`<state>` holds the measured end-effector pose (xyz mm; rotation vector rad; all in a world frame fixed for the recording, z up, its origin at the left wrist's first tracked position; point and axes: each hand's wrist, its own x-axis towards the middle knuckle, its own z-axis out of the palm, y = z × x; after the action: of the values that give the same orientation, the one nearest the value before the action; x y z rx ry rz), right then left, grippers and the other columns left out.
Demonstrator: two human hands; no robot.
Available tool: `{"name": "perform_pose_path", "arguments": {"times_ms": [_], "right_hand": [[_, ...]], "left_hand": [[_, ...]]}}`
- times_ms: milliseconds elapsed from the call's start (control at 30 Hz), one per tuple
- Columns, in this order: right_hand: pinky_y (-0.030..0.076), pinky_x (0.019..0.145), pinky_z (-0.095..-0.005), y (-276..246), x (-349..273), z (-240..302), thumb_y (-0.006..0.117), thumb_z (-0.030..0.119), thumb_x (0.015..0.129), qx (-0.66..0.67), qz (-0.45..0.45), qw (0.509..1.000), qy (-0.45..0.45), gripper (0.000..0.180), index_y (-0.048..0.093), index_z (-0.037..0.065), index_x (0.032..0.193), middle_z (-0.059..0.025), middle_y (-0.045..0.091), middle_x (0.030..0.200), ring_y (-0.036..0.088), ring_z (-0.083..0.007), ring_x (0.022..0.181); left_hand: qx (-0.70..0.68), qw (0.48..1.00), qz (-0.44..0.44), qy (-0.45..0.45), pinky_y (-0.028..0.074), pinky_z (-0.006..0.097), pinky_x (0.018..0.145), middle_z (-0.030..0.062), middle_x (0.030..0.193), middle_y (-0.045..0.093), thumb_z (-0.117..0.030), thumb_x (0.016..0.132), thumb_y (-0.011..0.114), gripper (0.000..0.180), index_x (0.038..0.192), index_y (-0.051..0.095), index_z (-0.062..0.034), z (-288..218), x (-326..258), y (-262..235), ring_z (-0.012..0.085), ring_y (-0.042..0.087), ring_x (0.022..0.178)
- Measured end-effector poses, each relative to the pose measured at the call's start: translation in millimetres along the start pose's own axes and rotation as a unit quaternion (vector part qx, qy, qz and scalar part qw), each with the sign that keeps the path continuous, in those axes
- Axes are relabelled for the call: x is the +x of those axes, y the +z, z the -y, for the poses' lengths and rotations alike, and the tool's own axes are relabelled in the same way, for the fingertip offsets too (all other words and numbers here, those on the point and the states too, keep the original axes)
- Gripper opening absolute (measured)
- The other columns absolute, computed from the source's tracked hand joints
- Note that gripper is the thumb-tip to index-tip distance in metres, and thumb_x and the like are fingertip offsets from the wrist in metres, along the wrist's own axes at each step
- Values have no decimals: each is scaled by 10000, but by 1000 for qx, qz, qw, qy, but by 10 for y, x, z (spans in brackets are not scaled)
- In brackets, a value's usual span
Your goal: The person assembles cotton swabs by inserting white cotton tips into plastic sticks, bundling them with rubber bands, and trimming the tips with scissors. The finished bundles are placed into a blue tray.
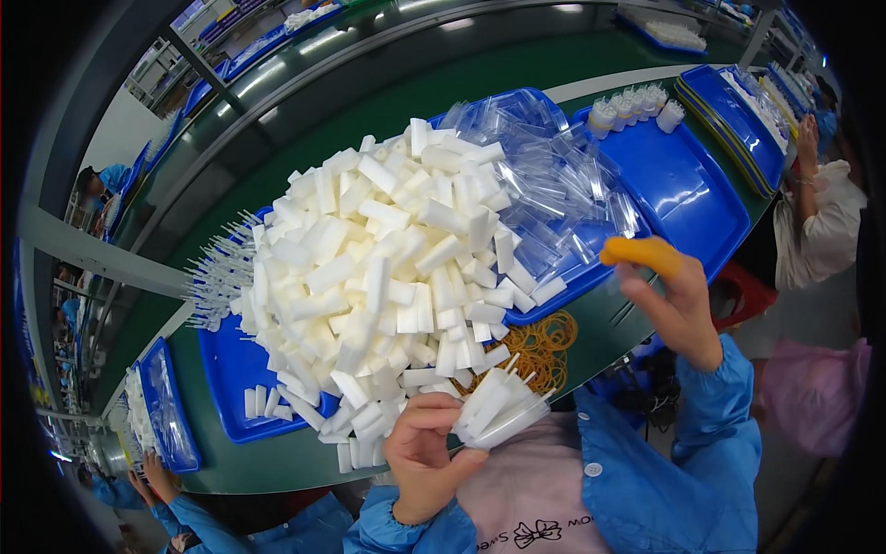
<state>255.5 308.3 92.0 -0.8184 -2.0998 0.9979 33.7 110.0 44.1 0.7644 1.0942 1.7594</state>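
My left hand (426, 457) is closed on a bundle of white foam pieces (503, 411), with clear plastic and thin white stems showing at its ends. Raised over the table's right front edge, my right hand (674, 300) has its thumb drawn close under the index finger, which wears a yellow finger cot (646, 251). Whether something thin and clear is between those fingertips I cannot make out. Just beyond the bundle lies a heap of tan rubber bands (544, 346). A large pile of white foam blocks (378, 258) rises to the left of them.
Behind my right hand, clear plastic sleeves (554, 185) fill a blue tray. Beside it, another blue tray (683, 185) has banded white bundles (628, 109) at its far edge. Thin white stems (221, 268) stand at the left. Other people work at both sides.
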Motion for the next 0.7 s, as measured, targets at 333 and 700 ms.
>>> {"name": "perform_pose_path", "arguments": {"times_ms": [333,700], "right_hand": [[496,905,-429,538,-321,314,603,-95,758,440,-61,895,-33,592,356,-51,1294,-227,562,1127,609,-312,1030],[498,907,-430,508,-377,320,595,-122,746,454,-58,889,-6,655,306,-53,1330,-231,560,1111,611,-315,1021]], "left_hand": [[150,984,43,88,479,320,842,144,1065,547,19,596,815,418,965,619,11,-76,-21,105,205,573,953],[174,977,60,113,480,319,799,153,1035,570,-7,605,825,382,935,633,9,-66,11,95,210,590,906]]}}
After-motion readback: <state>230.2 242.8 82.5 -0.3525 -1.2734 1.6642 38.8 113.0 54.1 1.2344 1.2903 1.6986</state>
